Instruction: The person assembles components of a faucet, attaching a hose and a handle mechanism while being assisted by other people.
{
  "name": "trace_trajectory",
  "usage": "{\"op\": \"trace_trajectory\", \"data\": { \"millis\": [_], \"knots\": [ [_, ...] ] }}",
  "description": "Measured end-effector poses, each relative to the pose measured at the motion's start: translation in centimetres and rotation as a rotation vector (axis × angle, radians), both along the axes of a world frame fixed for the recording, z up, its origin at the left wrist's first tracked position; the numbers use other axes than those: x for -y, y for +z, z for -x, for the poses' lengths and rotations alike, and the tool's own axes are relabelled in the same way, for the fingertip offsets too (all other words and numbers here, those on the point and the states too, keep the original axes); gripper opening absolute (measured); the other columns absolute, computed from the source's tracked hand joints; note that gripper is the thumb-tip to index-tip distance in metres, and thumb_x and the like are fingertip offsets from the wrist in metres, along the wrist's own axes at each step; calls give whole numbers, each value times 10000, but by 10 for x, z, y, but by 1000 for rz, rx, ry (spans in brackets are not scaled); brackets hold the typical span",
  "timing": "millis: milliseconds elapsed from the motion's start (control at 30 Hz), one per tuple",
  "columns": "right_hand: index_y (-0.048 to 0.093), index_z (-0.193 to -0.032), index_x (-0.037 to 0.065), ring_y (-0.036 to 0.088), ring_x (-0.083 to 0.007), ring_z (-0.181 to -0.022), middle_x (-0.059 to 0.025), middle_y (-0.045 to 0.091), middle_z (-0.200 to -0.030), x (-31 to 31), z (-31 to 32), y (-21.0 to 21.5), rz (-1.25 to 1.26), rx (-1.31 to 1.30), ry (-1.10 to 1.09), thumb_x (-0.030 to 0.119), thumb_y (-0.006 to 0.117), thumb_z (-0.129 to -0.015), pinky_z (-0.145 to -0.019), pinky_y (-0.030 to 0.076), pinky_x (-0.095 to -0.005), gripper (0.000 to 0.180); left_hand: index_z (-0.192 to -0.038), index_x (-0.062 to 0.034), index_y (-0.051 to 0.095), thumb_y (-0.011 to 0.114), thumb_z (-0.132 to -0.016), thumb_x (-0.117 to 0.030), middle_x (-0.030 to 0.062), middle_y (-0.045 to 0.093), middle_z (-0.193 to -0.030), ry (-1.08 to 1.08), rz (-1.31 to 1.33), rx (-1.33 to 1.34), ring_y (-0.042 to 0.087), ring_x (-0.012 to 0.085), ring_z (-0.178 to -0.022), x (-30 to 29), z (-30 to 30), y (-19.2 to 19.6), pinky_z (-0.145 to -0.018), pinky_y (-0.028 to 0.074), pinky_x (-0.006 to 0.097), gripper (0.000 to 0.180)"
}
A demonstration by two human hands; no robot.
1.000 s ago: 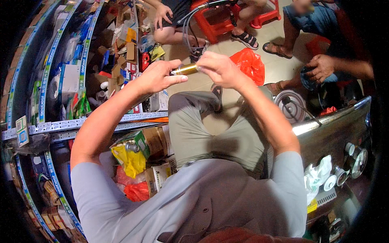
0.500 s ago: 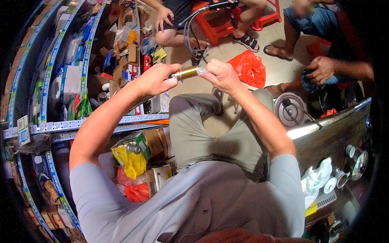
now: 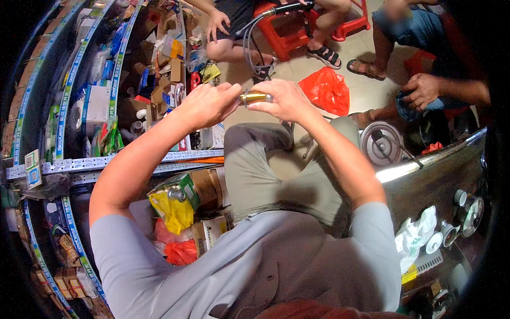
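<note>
Between my two hands, above my knees, is a short gold-coloured metal cylinder (image 3: 256,98). Its left end goes into the closed fingers of my left hand (image 3: 210,105). Around its right end, my right hand (image 3: 286,100) is wrapped, thumb along the lower side. Both ends of the cylinder are covered by fingers, so its full shape does not show. Beyond my hands, a seated person holds a black handle (image 3: 291,7) with thin grey hoses (image 3: 247,42) hanging from it.
Crowded shelves (image 3: 95,164) line the left, with boxes and a yellow bag (image 3: 172,210) below. A red plastic bag (image 3: 325,91) lies on the floor near red stools (image 3: 279,38). At right, a dark tabletop (image 3: 419,192) carries a white bag (image 3: 417,239); a round grey disc (image 3: 381,143) stands beside it.
My right hand has turned and shifted slightly left and closer to my left hand, covering more of the cylinder's right end. My left hand has moved slightly right.
</note>
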State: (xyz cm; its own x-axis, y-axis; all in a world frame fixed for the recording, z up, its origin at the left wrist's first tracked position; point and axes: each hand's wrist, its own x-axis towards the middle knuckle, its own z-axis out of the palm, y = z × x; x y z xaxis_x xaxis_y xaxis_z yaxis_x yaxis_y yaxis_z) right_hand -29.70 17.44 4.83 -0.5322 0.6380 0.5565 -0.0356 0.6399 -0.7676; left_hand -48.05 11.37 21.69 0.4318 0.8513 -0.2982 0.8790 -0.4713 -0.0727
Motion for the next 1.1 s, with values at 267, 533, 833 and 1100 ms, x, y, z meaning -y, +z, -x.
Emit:
{"op": "trace_trajectory", "data": {
  "millis": [267,533,833,1100],
  "knots": [
    [724,-1048,88,678,-318,-757,-142,696,-831,-8,-29,-28,219,27,-34,403,767,-864,-702,521,-414,368,-1007,-80,504,645,-932,-200,190,616,-865,-84,-66,33,630,449,-756,-6,22,7,-622,506,541,200],
    [673,-1232,85,694,-273,-892,-141,718,-1024,-24,-53,-32,82,170,-156,398,798,-834,-793,539,-402,521,-1004,-12,526,568,-989,-172,265,563,-819,128,37,203,564,498,-828,-12,35,40,-691,467,509,166],
    [694,-1076,64,672,-301,-945,-118,693,-986,-15,-4,35,-286,-18,-266,83,741,-824,-802,542,-395,258,-1014,43,595,795,-816,-423,259,635,-767,200,164,113,647,439,-757,-32,16,57,-689,498,480,544],
    [695,-1072,76,684,-337,-1001,-133,714,-1053,-10,40,99,-373,-374,-257,83,700,-834,-864,556,-421,238,-1104,-37,659,809,-783,-199,165,689,-1030,-64,438,239,662,292,-977,-59,20,18,-909,529,421,389]
  ]
}}
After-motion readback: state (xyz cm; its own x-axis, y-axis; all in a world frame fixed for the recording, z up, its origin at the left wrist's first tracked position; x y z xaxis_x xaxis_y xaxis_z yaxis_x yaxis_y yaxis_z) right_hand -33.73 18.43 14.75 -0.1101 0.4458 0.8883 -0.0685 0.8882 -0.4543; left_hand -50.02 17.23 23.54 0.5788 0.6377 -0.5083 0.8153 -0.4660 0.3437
